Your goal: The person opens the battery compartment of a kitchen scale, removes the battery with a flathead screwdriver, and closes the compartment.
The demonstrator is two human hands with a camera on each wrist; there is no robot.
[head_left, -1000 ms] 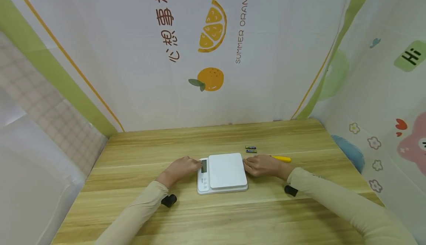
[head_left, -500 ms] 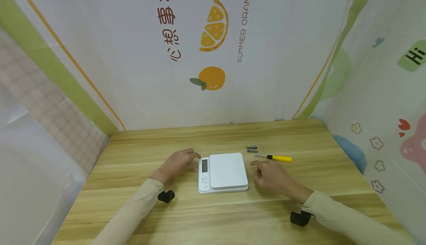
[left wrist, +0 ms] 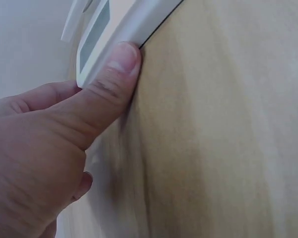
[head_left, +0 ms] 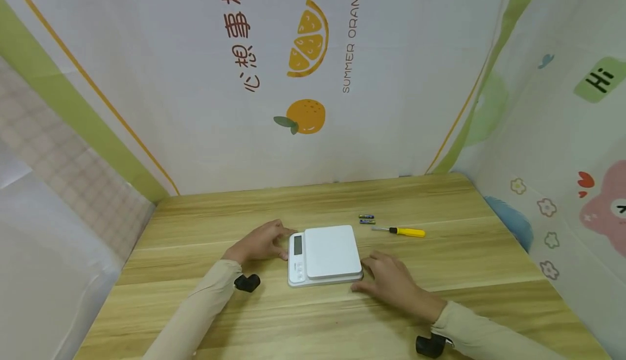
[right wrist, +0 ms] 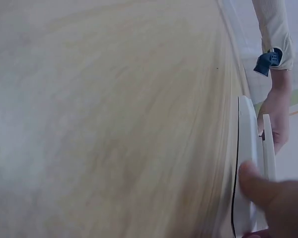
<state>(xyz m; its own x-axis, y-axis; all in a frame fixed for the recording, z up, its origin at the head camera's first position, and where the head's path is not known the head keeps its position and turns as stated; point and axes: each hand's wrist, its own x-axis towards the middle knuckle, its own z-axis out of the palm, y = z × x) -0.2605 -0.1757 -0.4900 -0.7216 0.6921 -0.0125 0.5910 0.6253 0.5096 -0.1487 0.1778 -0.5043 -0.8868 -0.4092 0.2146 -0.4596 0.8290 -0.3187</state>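
A white kitchen scale lies flat on the wooden table, its dark display on the left side. My left hand holds the scale's left end: in the left wrist view the thumb presses on its side wall and the forefinger reaches the back corner. My right hand is at the front right corner, thumb spread from the fingers. In the right wrist view that thumb, slightly blurred, overlaps the scale's front wall; most of the other fingers are hidden.
Behind the scale to the right lie two small batteries side by side. A screwdriver with a yellow handle lies right of them, its shaft pointing left. Printed curtains hang along the table's back edge and sides.
My right hand has pulled back from the scale's right side and come round to its front right corner, uncovering the screwdriver. My left hand has resettled at the left end; the scale stays put.
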